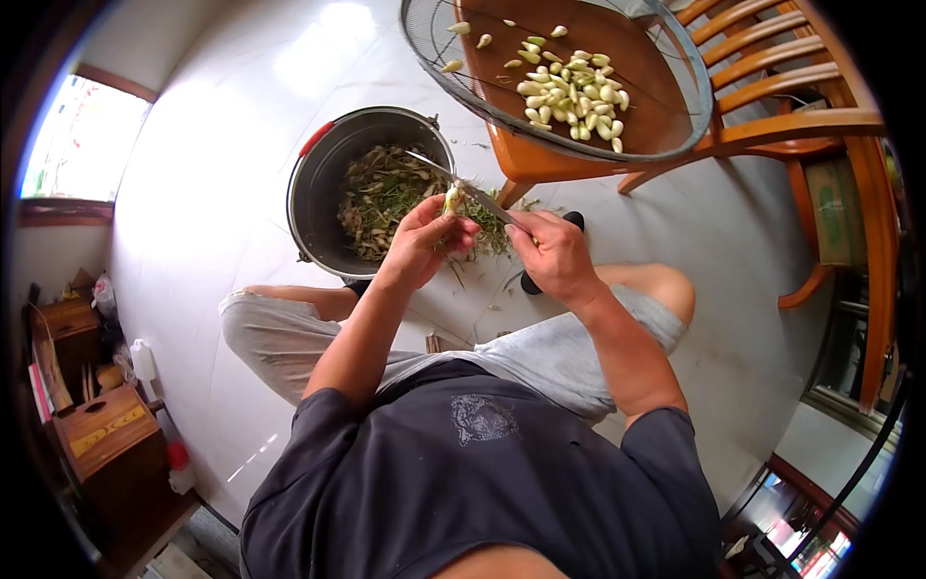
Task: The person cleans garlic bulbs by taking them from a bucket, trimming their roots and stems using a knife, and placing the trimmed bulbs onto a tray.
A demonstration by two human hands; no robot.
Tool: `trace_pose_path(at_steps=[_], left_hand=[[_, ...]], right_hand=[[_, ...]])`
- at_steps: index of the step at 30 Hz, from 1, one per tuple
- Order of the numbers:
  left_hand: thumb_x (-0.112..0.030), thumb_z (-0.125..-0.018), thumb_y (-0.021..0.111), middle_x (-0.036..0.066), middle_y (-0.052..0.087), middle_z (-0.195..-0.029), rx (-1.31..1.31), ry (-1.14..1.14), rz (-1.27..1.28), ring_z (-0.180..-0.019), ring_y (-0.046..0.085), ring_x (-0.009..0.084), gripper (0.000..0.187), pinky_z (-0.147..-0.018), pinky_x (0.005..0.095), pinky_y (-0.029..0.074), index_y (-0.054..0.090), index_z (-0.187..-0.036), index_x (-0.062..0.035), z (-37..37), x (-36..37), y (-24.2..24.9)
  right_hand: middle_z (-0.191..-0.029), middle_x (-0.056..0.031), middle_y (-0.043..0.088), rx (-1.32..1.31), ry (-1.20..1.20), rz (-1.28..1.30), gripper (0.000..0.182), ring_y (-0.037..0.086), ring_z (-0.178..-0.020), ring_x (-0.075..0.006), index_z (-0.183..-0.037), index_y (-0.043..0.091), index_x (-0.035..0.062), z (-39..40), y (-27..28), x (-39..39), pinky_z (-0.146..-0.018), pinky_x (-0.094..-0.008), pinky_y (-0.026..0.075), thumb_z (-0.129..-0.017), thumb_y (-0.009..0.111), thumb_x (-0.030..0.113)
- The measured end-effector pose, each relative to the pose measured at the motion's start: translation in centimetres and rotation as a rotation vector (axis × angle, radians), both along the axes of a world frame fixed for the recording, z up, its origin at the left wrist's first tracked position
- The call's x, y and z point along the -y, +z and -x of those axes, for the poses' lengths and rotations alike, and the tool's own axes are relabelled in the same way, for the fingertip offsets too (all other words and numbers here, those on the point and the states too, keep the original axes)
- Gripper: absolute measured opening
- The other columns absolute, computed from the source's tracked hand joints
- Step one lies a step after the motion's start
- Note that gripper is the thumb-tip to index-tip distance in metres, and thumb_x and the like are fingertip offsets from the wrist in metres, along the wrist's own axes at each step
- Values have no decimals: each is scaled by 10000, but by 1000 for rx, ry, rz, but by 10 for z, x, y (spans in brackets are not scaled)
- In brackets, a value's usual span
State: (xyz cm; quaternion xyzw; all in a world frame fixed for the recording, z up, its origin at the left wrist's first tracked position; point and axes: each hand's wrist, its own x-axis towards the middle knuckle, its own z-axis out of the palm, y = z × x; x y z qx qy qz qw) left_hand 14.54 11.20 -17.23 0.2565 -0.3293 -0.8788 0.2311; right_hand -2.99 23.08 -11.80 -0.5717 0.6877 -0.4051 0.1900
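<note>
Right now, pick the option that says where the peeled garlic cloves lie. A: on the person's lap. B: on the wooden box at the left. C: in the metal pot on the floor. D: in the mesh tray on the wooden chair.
D: the cloves lie in a heap in the round mesh tray resting on the chair, while the pot holds only green and dry trimmings.
</note>
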Motion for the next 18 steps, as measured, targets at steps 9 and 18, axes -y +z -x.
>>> trace_pose_path(at_steps=[9,18], left_hand=[[-132,-947,491,95,631,-810,147,-53,201,-650,561,134,180,-598,256,461,582,-967,23,21,-12,-2],[-96,-928,505,58,580,-681,182,34,312,-576,534,125,179,-523,253,420,607,-842,24,24,-19,5]], right_hand=[[-728,-120,583,-278,40,60,205,584,-677,-289,-983,645,40,10,-14,-19,-610,-371,475,-779,635,62],[-687,-62,499,-497,-5,151,251,557,-668,-231,-1001,631,56,4,-14,-22,-575,-336,478,-753,621,93]])
